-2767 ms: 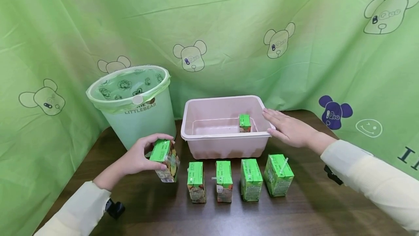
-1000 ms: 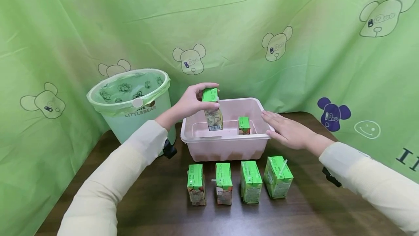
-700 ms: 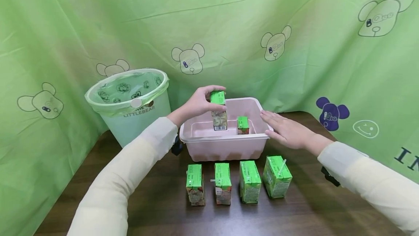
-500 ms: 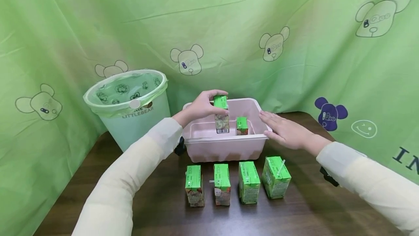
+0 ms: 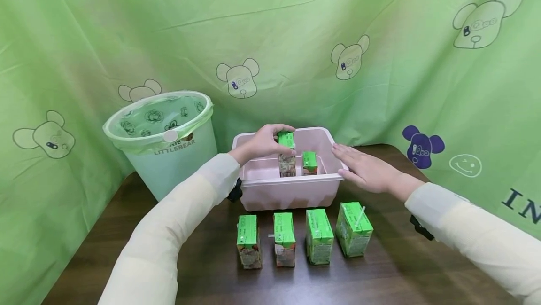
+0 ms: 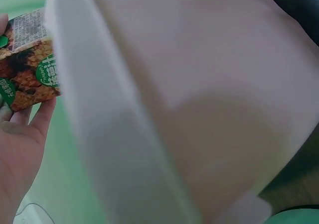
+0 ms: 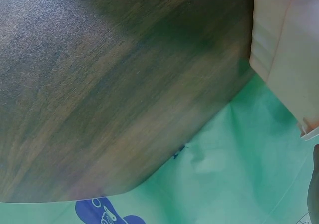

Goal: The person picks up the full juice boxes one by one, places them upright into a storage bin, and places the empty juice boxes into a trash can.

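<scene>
My left hand grips a green-topped drink carton upright by its upper part, thumb on the near side and fingers behind. The carton is lowered inside the pink plastic tub; the near rim hides its bottom, so I cannot tell if it touches the floor. The left wrist view shows this carton's printed food picture. Just right of it, another carton stands in the tub. My right hand rests with straight fingers against the tub's right rim.
Several cartons stand in a row before the tub, among them a left one and a right one with a straw. A pale green lined bin stands to the left on the dark wooden table. A green curtain hangs behind.
My left hand has carried the carton from the table's left side over the tub, then right and down into it. My right hand has stayed at the rim. The view has shifted slightly.
</scene>
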Available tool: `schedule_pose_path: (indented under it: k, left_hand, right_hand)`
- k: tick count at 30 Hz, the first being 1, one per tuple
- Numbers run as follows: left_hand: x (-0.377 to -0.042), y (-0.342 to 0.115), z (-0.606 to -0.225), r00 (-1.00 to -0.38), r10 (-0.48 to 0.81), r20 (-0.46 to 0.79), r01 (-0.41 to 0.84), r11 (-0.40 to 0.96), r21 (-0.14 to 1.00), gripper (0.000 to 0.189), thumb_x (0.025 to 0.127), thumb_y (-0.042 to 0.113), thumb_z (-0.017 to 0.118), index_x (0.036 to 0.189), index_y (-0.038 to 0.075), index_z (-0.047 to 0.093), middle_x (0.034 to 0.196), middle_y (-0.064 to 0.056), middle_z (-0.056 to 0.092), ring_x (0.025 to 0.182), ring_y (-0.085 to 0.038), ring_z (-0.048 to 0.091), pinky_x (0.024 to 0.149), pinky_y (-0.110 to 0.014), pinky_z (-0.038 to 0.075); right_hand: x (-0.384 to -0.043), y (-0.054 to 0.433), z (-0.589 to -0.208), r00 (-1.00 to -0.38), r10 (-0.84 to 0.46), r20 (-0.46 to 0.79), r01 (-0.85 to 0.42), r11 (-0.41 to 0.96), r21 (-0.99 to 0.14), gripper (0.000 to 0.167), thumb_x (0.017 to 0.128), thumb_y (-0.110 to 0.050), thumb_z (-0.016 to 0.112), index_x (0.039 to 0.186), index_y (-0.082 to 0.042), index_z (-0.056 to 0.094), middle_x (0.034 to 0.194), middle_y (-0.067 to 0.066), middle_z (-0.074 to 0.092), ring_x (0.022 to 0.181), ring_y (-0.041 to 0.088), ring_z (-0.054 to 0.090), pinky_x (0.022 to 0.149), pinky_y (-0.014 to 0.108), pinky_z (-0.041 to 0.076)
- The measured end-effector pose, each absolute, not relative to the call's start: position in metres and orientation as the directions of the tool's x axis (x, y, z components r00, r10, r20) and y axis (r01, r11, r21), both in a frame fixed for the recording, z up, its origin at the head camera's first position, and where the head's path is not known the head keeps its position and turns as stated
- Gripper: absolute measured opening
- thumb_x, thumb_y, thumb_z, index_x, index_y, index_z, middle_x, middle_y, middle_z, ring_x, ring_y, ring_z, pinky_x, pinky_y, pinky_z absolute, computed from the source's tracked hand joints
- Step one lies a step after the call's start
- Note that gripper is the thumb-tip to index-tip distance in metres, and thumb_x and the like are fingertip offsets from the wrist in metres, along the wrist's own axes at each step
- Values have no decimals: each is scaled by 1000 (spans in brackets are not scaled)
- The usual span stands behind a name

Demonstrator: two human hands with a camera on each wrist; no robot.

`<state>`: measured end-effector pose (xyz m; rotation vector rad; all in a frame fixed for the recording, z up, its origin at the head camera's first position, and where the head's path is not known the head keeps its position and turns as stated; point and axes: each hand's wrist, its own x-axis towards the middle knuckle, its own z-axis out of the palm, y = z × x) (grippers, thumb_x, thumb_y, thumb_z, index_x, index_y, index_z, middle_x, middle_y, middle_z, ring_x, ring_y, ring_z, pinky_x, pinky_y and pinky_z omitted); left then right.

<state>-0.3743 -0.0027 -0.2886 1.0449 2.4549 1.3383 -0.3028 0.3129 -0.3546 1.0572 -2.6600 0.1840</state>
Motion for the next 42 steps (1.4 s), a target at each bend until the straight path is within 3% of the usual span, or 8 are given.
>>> schedule_pose_path:
  k: [7,18,27,32,36,39,42]
  left_hand:
    - [-380,-5,-297,-746,643,170,515,396,761,72,76,24,85,138,7,54,110,-6,61,86,-17,60,77,-27,52]
    - [-384,2,-303,-738,659,142,506,403,762,71,76,24,85,138,9,54,97,-8,63,71,-12,56,64,-24,50]
    - [-386,3,-310,-722,680,128,522,414,746,71,78,22,84,140,8,52,109,-3,61,86,-13,57,80,-23,48]
    - [-389,4,-315,-705,698,124,535,409,739,74,78,22,84,142,6,49,108,-8,61,83,-15,57,78,-25,50]
    - [-390,3,-319,-689,714,124,561,417,715,75,79,24,83,141,2,48,128,-11,59,108,-15,56,93,-26,46]
    - [-391,4,-321,-682,721,123,574,423,702,73,80,24,82,141,2,49,142,-10,51,128,-14,45,105,-28,38]
    - [-391,5,-323,-683,720,126,578,426,696,71,80,24,82,140,2,50,143,-9,51,129,-14,44,106,-29,37]
  right_hand:
    - [-301,311,-351,-711,-649,269,-679,733,-25,60,103,-30,46,147,8,30,153,25,28,141,40,24,116,45,19]
    - [-301,312,-352,-718,-642,269,-673,739,-29,60,103,-30,47,147,8,31,153,23,28,141,40,25,115,46,21]
    - [-300,311,-352,-708,-643,292,-677,735,-21,59,103,-29,47,146,8,33,152,24,30,140,40,27,116,43,20]
    - [-299,311,-352,-712,-636,297,-674,738,-33,59,103,-29,47,146,8,33,153,24,30,141,39,26,116,43,20]
    - [-299,310,-352,-722,-632,281,-666,745,-38,59,103,-29,47,147,7,32,153,24,29,141,39,25,113,51,24]
    - [-297,309,-351,-725,-629,280,-664,747,-41,59,103,-29,47,147,7,32,153,24,29,141,38,25,113,51,25]
    - [-296,309,-351,-726,-629,278,-662,749,-37,59,103,-29,47,147,7,32,153,23,29,141,38,25,113,50,24]
